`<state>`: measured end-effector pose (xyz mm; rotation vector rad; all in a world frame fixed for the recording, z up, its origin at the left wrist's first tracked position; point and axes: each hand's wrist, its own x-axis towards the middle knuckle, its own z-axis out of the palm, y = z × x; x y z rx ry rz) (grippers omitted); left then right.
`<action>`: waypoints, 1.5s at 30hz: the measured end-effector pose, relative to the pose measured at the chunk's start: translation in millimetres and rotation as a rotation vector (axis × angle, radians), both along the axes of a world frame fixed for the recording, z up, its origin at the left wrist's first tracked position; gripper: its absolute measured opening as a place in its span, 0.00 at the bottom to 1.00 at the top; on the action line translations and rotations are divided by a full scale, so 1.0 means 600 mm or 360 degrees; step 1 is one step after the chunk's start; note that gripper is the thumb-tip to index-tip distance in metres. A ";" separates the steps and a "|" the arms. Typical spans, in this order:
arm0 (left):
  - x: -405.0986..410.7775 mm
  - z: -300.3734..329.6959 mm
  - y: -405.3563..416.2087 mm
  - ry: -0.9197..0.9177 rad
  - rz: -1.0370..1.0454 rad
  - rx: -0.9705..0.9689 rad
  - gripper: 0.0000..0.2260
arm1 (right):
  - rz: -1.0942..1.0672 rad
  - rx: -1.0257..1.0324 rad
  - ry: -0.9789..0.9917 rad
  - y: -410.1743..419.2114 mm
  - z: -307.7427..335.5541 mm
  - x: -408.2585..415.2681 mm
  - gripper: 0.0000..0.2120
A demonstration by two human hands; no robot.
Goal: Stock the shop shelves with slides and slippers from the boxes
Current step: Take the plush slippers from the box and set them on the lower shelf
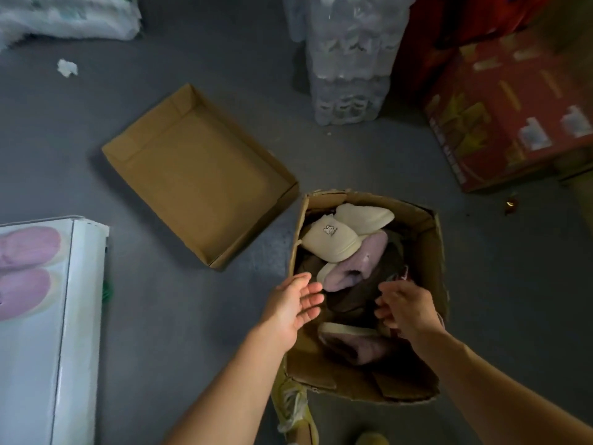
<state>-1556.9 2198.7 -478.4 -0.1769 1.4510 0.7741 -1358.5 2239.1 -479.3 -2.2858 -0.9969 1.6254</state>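
Observation:
An open cardboard box [431, 248] stands on the grey floor below me, filled with fuzzy slippers. Cream slippers [330, 240] lie on top at the far side, one with a small bunny patch. A lilac slipper [356, 266] lies under them, and another lilac one [353, 343] at the near side. Dark brown slippers fill the middle. My left hand [293, 305] hovers at the box's left rim, fingers spread, holding nothing. My right hand [406, 308] is over the box's right half with fingers curled down onto dark material; whether it grips anything is unclear.
An empty shallow cardboard lid [199, 175] lies left of the box. A white carton [48, 316] printed with pink slippers is at the left edge. Shrink-wrapped water bottles [349, 56] and red cartons [513, 101] stand behind. Yellow shoes [293, 409] show below.

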 end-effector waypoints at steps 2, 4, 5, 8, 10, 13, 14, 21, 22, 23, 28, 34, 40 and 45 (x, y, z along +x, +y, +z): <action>0.004 -0.022 0.023 -0.0008 -0.0013 -0.0012 0.07 | -0.0032 0.0016 0.0021 0.025 -0.019 0.002 0.08; 0.013 -0.048 0.042 -0.0017 -0.0019 -0.0045 0.07 | -0.0088 0.0005 0.0049 0.052 -0.037 0.008 0.08; 0.020 -0.061 0.052 -0.0026 -0.0028 -0.0060 0.07 | -0.0121 -0.0002 0.0046 0.068 -0.048 0.014 0.08; 0.040 -0.103 0.080 -0.0053 -0.0001 -0.0118 0.05 | -0.0208 0.0007 0.0049 0.124 -0.085 0.034 0.09; 0.055 -0.129 0.100 -0.0082 0.0078 -0.0159 0.04 | -0.0242 0.0017 0.0068 0.166 -0.114 0.042 0.08; 0.082 -0.171 0.131 -0.0056 0.0144 -0.0194 0.03 | -0.0261 -0.0015 0.0077 0.230 -0.158 0.049 0.07; 0.091 -0.189 0.141 -0.0033 0.0152 -0.0212 0.03 | -0.0258 -0.0029 0.0084 0.249 -0.175 0.051 0.08; 0.136 -0.312 0.205 -0.0159 0.0647 -0.0437 0.23 | -0.0230 -0.0106 0.0130 0.333 -0.275 0.044 0.29; 0.142 -0.325 0.213 -0.0167 0.0720 -0.0424 0.26 | -0.0216 -0.0115 0.0134 0.340 -0.284 0.041 0.29; 0.150 -0.333 0.220 -0.0150 0.0770 -0.0394 0.26 | -0.0199 -0.0119 0.0149 0.344 -0.292 0.038 0.29; 0.178 -0.349 0.222 -0.0064 0.0929 -0.0297 0.16 | -0.0233 -0.0126 0.0232 0.346 -0.317 0.037 0.26; 0.214 -0.291 0.160 -0.0113 0.0951 -0.0240 0.11 | -0.0246 -0.0188 0.0242 0.306 -0.267 0.067 0.30; 0.242 -0.189 0.089 -0.0107 0.0945 -0.0007 0.19 | -0.0360 -0.0427 0.0540 0.257 -0.166 0.135 0.18; 0.260 -0.079 0.028 0.0011 0.0943 0.0266 0.25 | -0.0399 -0.0461 0.1000 0.223 -0.074 0.183 0.15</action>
